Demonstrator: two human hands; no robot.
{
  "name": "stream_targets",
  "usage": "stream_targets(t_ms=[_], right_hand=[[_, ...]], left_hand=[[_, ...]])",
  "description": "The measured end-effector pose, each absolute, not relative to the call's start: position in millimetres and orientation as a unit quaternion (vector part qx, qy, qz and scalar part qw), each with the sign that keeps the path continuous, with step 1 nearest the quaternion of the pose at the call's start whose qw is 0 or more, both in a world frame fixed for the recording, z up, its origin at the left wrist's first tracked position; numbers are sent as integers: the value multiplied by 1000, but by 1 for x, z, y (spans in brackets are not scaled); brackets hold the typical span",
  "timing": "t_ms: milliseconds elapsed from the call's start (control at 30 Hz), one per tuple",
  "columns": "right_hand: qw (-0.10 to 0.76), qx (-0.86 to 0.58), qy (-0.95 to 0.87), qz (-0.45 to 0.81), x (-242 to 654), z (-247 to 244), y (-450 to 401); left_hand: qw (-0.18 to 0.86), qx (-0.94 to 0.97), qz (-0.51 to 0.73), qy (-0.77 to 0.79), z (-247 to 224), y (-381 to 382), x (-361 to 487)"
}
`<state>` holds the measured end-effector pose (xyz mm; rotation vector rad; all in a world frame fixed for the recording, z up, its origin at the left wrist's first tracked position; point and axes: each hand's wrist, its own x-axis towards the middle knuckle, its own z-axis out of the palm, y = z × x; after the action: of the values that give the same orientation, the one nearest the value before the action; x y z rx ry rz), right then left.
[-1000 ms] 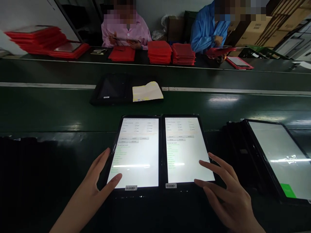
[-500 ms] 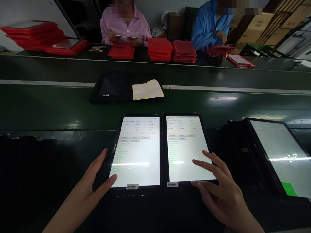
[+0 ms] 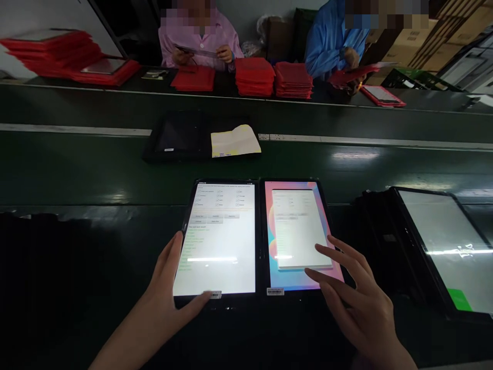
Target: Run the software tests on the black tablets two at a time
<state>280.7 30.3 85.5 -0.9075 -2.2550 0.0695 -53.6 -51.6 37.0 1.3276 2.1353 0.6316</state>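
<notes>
Two lit tablets lie side by side on the dark table. The left tablet (image 3: 221,231) shows a white page with rows of checkboxes and green text. On the right tablet (image 3: 302,231) the page has shrunk to a card over a pink and blue background. My left hand (image 3: 165,293) is at the left tablet's lower left, fingers along its side edge and thumb at the bottom edge by a barcode label. Above the lower right of the right tablet, my right hand (image 3: 358,293) has its fingers spread, one fingertip at the card's bottom edge. It holds nothing.
More tablets (image 3: 442,246) are stacked at the right. Beyond my tablets lies a dark device (image 3: 177,136) beside a white paper (image 3: 234,141). Two people sit across the table behind red pouches (image 3: 254,77); a red pile (image 3: 50,54) stands far left.
The right tablet's page has shrunk, revealing the coloured background. My left thumb has moved right and down to the bottom edge. My right hand has shifted slightly, its index fingertip now higher on the screen.
</notes>
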Motion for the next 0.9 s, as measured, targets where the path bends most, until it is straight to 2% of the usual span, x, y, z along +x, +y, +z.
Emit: stream_targets(t_ms=[133, 367, 600, 733, 900], right_hand=[[342, -344, -874, 25, 282, 88, 29], [298, -337, -892, 34, 270, 89, 21], [258, -339, -903, 56, 253, 85, 19], [301, -331, -892, 57, 256, 86, 21], [340, -337, -877, 44, 262, 89, 24]], left_hand=[[292, 391, 263, 832, 43, -37, -55], [402, 328, 376, 768, 20, -50, -93], [452, 272, 437, 728, 39, -65, -81], [505, 298, 401, 704, 39, -63, -89], [459, 316, 407, 724, 42, -59, -79]])
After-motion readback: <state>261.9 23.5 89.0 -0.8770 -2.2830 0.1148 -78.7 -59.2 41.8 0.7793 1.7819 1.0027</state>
